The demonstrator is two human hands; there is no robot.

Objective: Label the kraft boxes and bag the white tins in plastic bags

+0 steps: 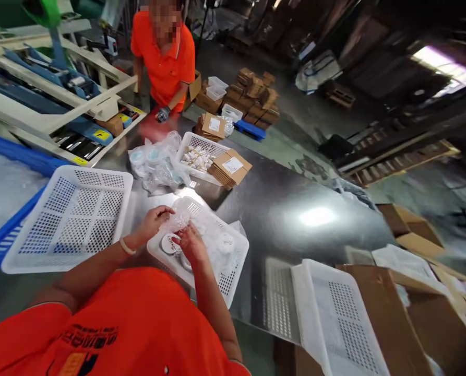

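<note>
Above a white perforated basket (236, 261), my two hands meet at a clear bubble-wrap bag (177, 219). My left hand (155, 223) pinches the bag's left side, fingers closed. My right hand (193, 243) is at its right side with bent fingers, and they appear to grip the plastic. Just below the bag, a round white-lidded jar (170, 243) with dark lettering lies in the basket. Another round white lid (225, 243) shows through clear plastic on the right. My right hand partly covers a further round item. Whether the bag holds anything is unclear.
A white basket (123, 180) stands left, beside a blue crate (6, 230). Ahead are bagged jars (154, 156), a basket of small white pieces (197, 156) and flat cartons (233, 166). A co-worker (164, 62) stands across the metal table (279, 209). Cardboard boxes (373, 308) sit right.
</note>
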